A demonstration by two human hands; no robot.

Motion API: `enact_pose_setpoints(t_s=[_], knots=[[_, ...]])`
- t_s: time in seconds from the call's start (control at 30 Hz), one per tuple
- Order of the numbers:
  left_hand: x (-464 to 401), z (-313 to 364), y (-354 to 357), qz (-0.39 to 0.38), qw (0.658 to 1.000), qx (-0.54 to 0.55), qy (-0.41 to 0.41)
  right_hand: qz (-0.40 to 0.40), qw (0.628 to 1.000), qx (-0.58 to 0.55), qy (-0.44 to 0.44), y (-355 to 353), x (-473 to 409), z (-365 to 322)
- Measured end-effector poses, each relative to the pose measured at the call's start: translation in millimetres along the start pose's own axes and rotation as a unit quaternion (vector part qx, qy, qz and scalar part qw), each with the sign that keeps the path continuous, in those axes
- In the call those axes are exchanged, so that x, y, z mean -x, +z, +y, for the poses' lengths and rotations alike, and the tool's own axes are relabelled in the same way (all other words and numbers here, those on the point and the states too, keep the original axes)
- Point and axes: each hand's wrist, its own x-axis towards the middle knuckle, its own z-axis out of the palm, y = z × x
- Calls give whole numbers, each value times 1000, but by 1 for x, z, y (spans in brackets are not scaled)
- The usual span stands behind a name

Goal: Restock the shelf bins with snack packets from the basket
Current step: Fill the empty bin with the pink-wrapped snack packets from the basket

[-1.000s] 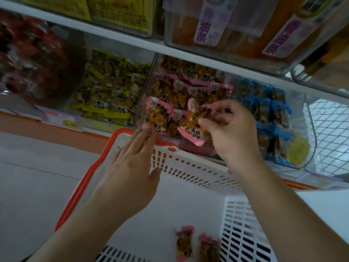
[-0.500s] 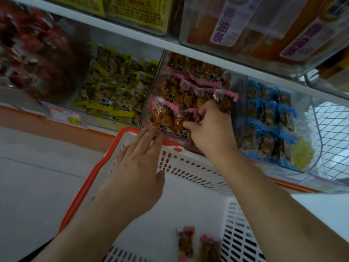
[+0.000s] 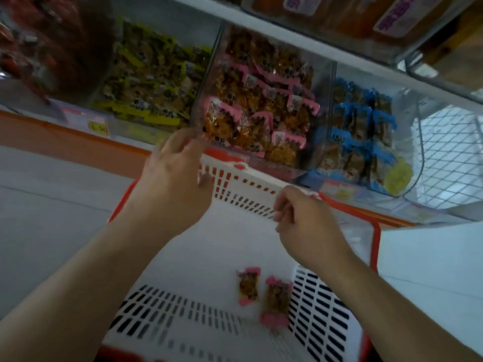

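Both hands are hanging over the white, orange-rimmed basket (image 3: 235, 244) with nothing in them, so the step in hand looks like the gap between one drop and the next pick. The left hand (image 3: 172, 184) is sitting at the basket's far rim, just below the front lip of the clear bin of pink-edged packets (image 3: 258, 113); its fingers are bending loosely at the bin's lower left corner, and whether they are touching the plastic I cannot tell. The right hand (image 3: 305, 223) is hovering above the basket's far right part, its fingers curling lightly and pinching nothing.

Two pink-edged snack packets (image 3: 261, 293) are lying on the basket floor near its near right corner, side by side and just beside the slotted right wall (these look like the last of the load). The pink bin is already looking well filled, standing between the bin of yellow-edged packets (image 3: 151, 84) and the bin of blue-edged packets (image 3: 363, 137) on the shelf.

The next move is probably calling for one hand to be dropping down and back toward the near right corner, gathering both packets in a flat pinch, then lifting them over the bin's front lip.
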Motion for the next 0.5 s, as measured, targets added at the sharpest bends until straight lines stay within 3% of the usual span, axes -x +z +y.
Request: enact_pose_setpoints(t_s=[0.1,0.2,0.27,0.37,0.5], knots=[[5,-7,-2,-11,997,-37,-65,-187,974,117,57,49,4,33],[12,-14,-2,-70,987,-23,-146,-288,939,180,50,100,10,60],[14,-18,-1,-111,979,-33,-165,-302,926,224,28,129,16,76],[14,-20,-4,-123,979,-41,-156,-258,927,274,-8,160,27,94],[12,-17,-7,-106,980,-28,-164,-248,942,223,-36,172,35,100]])
